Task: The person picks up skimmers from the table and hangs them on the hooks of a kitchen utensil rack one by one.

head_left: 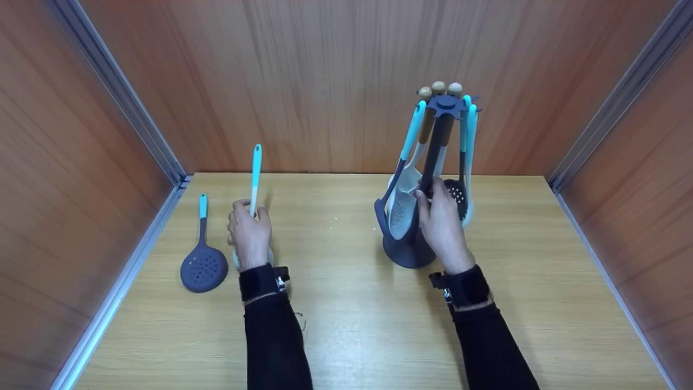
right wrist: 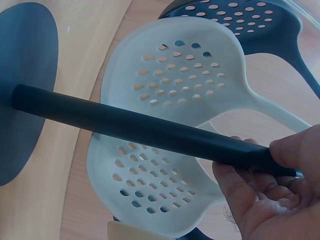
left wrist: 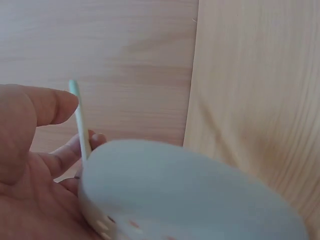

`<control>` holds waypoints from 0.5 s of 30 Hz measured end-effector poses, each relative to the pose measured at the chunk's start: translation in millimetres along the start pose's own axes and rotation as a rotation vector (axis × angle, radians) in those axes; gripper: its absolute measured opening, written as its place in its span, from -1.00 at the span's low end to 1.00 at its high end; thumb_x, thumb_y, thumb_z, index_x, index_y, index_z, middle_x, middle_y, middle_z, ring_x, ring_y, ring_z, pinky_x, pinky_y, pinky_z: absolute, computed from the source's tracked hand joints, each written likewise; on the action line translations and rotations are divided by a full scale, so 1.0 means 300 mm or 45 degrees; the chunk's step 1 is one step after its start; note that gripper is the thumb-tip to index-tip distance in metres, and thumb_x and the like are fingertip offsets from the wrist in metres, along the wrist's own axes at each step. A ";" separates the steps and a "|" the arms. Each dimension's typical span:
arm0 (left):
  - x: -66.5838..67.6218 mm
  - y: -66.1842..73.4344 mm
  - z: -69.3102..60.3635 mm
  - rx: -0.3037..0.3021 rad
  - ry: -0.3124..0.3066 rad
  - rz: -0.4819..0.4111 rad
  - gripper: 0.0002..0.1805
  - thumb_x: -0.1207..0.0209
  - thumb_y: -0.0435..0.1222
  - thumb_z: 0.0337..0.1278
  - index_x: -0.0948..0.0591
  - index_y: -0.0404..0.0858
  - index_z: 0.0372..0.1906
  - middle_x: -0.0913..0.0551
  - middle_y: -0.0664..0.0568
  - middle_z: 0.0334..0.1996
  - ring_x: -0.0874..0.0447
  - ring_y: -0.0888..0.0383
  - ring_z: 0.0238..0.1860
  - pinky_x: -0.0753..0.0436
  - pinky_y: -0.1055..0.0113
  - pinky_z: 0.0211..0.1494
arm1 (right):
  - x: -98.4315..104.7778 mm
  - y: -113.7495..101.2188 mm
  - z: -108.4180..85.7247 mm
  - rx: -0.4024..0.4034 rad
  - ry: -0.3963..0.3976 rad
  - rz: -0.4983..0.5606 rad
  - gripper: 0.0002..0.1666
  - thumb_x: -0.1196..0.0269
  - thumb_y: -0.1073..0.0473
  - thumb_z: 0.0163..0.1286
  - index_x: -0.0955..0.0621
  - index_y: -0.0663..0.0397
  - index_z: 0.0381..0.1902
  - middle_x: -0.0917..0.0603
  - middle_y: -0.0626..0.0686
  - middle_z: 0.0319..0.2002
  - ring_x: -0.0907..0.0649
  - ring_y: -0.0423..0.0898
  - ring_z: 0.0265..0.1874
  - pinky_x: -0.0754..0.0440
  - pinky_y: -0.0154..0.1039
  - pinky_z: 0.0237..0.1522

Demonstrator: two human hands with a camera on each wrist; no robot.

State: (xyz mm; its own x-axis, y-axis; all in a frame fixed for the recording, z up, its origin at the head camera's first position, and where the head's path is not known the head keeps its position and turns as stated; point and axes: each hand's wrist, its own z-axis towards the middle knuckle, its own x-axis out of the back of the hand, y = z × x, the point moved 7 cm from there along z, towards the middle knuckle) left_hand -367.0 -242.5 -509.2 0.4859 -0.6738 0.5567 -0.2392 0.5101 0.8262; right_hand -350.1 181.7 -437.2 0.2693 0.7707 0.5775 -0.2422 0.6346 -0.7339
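Note:
My left hand (head_left: 250,234) pinches a white skimmer (head_left: 256,170) by its stem, with its turquoise handle end pointing up. In the left wrist view the pale skimmer head (left wrist: 180,185) bulges below the thumb and fingers, some holes showing at its lower edge. On the right, my right hand (head_left: 443,225) grips the dark post of a utensil stand (head_left: 410,254). Around that post (right wrist: 150,131) hang several utensils, among them white skimmers (right wrist: 185,60) and a dark perforated one (right wrist: 245,15). Some of them are partly hidden behind the post and hand.
Left of my left hand, a dark perforated turner (head_left: 204,268) with a turquoise handle lies flat on the wooden table (head_left: 335,303). Wood-grain panels (head_left: 325,86) rise behind and at both sides, with grey metal strips (head_left: 124,92) along the corners.

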 end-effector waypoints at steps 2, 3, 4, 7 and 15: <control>0.002 0.003 0.000 -0.010 0.017 0.001 -0.53 -0.07 -0.09 0.74 -0.49 -0.19 0.50 -0.65 -0.27 0.15 -0.62 -0.36 0.31 -0.44 -0.38 0.39 | 0.000 0.001 0.000 -0.002 0.000 0.001 -0.66 -0.07 0.17 0.85 -0.48 0.24 0.38 -0.71 0.28 0.30 -0.74 0.24 0.42 -0.71 0.23 0.46; 0.002 0.005 0.000 -0.017 0.026 0.004 -0.55 -0.08 -0.08 0.75 -0.49 -0.18 0.49 -0.66 -0.26 0.14 -0.62 -0.36 0.31 -0.44 -0.38 0.38 | 0.000 0.001 0.000 -0.003 -0.001 0.001 -0.67 -0.07 0.17 0.85 -0.48 0.23 0.38 -0.71 0.27 0.30 -0.74 0.23 0.43 -0.71 0.23 0.46; 0.003 0.007 0.000 -0.026 0.037 0.006 -0.56 -0.07 -0.08 0.76 -0.50 -0.17 0.47 -0.66 -0.25 0.13 -0.62 -0.35 0.31 -0.44 -0.37 0.38 | 0.000 0.001 0.000 -0.004 -0.002 0.002 -0.67 -0.07 0.17 0.85 -0.48 0.23 0.38 -0.71 0.27 0.30 -0.74 0.23 0.43 -0.72 0.23 0.46; 0.005 0.015 0.001 -0.062 0.068 0.016 -0.62 -0.07 -0.08 0.78 -0.51 -0.16 0.42 -0.68 -0.23 0.12 -0.63 -0.34 0.31 -0.45 -0.33 0.37 | 0.001 0.001 0.001 -0.006 -0.003 0.002 -0.67 -0.07 0.18 0.85 -0.48 0.23 0.38 -0.70 0.27 0.29 -0.73 0.23 0.43 -0.72 0.22 0.45; 0.008 0.043 -0.001 -0.140 0.111 -0.001 -0.67 -0.07 -0.11 0.81 -0.51 -0.15 0.38 -0.68 -0.19 0.13 -0.61 -0.29 0.30 -0.42 -0.27 0.34 | -0.001 0.007 0.003 -0.031 -0.014 -0.006 -0.66 -0.06 0.18 0.85 -0.47 0.23 0.40 -0.69 0.28 0.33 -0.72 0.25 0.45 -0.71 0.23 0.46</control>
State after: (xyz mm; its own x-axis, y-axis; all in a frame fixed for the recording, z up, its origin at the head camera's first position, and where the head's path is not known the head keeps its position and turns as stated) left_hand -368.7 -237.6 -497.2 0.5585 -0.6276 0.5424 -0.1477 0.5682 0.8095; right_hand -351.4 182.8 -438.6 0.2600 0.7682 0.5850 -0.2179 0.6369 -0.7395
